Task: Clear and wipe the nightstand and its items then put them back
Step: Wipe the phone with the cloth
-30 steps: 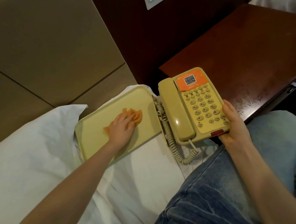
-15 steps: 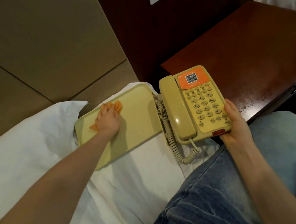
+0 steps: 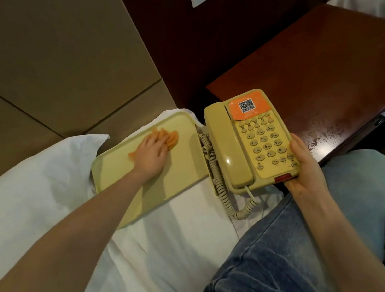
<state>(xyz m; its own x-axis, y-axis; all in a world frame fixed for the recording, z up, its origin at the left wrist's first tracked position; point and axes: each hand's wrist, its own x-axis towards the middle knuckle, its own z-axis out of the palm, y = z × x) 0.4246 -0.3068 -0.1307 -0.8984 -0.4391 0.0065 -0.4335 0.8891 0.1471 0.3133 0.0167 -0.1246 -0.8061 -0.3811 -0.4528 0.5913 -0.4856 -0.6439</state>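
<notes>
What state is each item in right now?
left hand, flat, pressing cloth onto tray
cloth, bunched under left hand
tray, lying flat on bed sheet
telephone, gripped at near right corner by right hand
handset, on hook
nightstand, glossy top, speckled near front edge

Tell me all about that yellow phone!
The phone is pale yellow, plastic-looking, lying face up. Its handset sits in the cradle on the left, coiled cord beside it. It has round keys, an orange QR sticker at the far end and a red strip at the near edge. The right hand grips its near right corner.
</notes>
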